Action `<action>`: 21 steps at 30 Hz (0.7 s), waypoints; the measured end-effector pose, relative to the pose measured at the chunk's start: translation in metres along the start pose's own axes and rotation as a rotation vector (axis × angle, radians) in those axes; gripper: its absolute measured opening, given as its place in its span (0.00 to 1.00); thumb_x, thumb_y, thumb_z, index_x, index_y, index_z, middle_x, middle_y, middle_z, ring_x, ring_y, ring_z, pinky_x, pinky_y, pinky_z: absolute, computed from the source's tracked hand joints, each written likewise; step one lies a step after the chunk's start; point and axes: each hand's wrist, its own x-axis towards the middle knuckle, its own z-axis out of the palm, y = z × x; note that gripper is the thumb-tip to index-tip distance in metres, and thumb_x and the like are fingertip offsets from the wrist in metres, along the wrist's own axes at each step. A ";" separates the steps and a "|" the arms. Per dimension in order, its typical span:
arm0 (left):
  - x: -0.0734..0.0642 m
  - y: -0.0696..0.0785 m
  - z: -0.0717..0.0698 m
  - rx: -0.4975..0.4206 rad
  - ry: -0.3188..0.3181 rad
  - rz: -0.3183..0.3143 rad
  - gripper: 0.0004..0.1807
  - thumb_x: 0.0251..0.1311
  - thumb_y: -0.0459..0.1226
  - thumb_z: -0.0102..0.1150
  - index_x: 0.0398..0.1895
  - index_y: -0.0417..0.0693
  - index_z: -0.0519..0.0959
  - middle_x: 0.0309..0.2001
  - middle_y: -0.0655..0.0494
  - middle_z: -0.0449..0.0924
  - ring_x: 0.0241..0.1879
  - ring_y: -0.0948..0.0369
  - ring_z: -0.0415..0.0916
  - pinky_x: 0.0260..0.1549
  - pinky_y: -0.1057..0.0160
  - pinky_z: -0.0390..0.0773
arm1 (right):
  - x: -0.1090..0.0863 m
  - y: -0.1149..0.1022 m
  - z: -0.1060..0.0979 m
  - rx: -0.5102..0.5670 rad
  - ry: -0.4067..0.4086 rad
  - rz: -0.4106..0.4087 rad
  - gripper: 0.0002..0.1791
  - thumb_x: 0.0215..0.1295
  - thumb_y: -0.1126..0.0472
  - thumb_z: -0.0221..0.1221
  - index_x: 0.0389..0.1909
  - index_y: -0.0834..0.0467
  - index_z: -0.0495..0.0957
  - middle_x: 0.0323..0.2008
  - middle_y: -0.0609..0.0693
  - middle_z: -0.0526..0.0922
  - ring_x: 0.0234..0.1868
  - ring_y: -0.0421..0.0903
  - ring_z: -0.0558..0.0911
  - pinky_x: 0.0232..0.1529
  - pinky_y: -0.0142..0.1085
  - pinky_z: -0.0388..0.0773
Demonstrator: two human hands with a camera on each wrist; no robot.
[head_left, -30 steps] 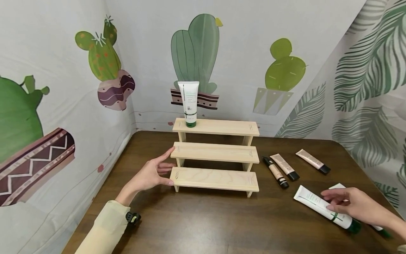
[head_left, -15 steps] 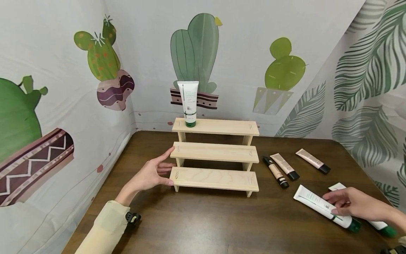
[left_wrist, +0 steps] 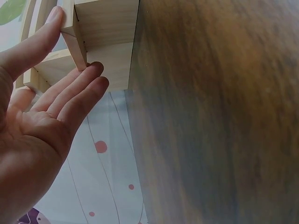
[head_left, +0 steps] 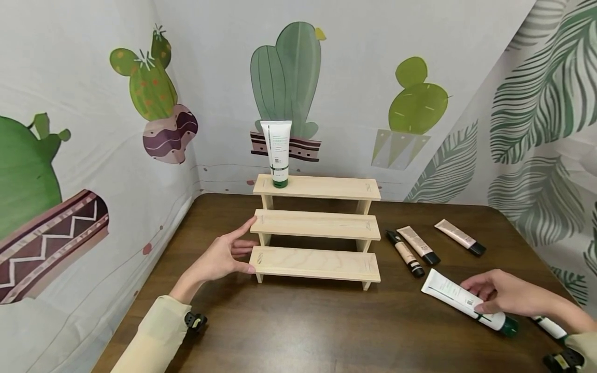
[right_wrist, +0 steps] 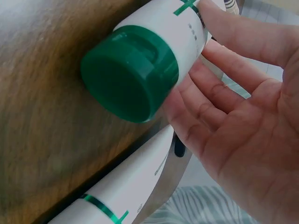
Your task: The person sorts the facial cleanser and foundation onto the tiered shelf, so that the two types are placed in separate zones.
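My left hand (head_left: 235,251) lies open against the left end of a three-step wooden stand (head_left: 317,261). In the left wrist view its fingertips (left_wrist: 96,70) touch the stand's side panel (left_wrist: 110,28). A white tube with a green cap (head_left: 278,153) stands upright, cap down, on the top step. At the table's right, my right hand (head_left: 485,298) grips a lying white tube (head_left: 450,294) near its green cap (right_wrist: 131,77). My fingers (right_wrist: 219,60) curl round its body. A second white tube (right_wrist: 126,186) lies beside it, partly hidden by my right wrist.
Three beige tubes with black caps (head_left: 406,253) (head_left: 418,244) (head_left: 459,236) lie on the dark wooden table (head_left: 303,326) right of the stand. Cloth walls printed with cacti and leaves close in the left, back and right sides.
My right hand has closed on the lying white tube and drawn it left, toward the stand. The left hand and the stand have not moved.
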 end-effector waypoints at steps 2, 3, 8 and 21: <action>0.000 0.000 0.000 -0.002 -0.001 0.000 0.66 0.47 0.23 0.82 0.87 0.59 0.52 0.63 0.28 0.77 0.61 0.40 0.80 0.60 0.44 0.80 | 0.003 -0.003 0.001 0.016 -0.016 0.000 0.23 0.66 0.75 0.65 0.56 0.86 0.71 0.37 0.45 0.85 0.35 0.39 0.82 0.31 0.33 0.82; 0.000 0.000 0.000 -0.003 -0.001 -0.003 0.66 0.47 0.23 0.82 0.87 0.59 0.52 0.63 0.28 0.77 0.61 0.40 0.80 0.60 0.45 0.81 | 0.004 -0.004 0.001 0.032 -0.030 -0.004 0.24 0.66 0.75 0.64 0.57 0.87 0.70 0.37 0.47 0.86 0.35 0.40 0.83 0.31 0.34 0.83; 0.001 0.000 0.001 -0.013 -0.007 -0.004 0.66 0.48 0.23 0.81 0.87 0.60 0.52 0.65 0.26 0.75 0.61 0.40 0.79 0.61 0.45 0.80 | 0.008 -0.008 0.001 0.108 -0.105 -0.016 0.25 0.66 0.77 0.63 0.58 0.88 0.68 0.38 0.50 0.88 0.36 0.42 0.86 0.31 0.34 0.84; 0.000 0.000 0.000 -0.004 -0.003 -0.009 0.67 0.47 0.23 0.82 0.87 0.60 0.52 0.64 0.28 0.76 0.61 0.40 0.80 0.61 0.45 0.81 | 0.017 -0.019 0.010 0.015 -0.055 -0.055 0.24 0.62 0.75 0.69 0.55 0.83 0.74 0.35 0.45 0.87 0.32 0.39 0.85 0.28 0.33 0.84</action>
